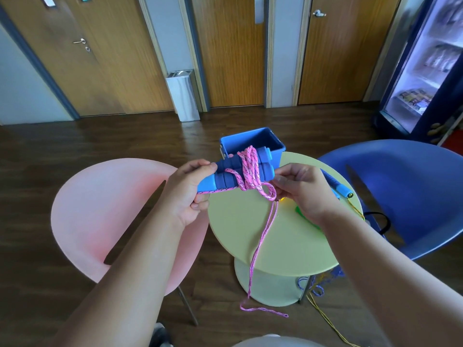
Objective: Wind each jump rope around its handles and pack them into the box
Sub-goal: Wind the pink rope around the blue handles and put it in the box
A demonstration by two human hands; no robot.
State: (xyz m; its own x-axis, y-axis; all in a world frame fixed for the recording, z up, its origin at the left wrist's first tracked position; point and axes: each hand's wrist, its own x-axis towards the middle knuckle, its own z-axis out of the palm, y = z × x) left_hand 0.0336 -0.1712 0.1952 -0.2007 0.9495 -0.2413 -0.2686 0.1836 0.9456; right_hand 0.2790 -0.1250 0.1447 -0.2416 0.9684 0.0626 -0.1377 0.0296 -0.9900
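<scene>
Between both closed hands, left hand (186, 194) around handles (240, 171), right hand (304, 191) pinching pink rope (260, 236).

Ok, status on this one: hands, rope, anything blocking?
Left hand grips paired handles. Right hand feeding pink rope, partly wound, tail dangling. Blue box open, path unobstructed.

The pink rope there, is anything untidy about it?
Yes. The pink rope is only partly wound round the blue handles; its loose end trails off the yellow table onto the floor.
</scene>
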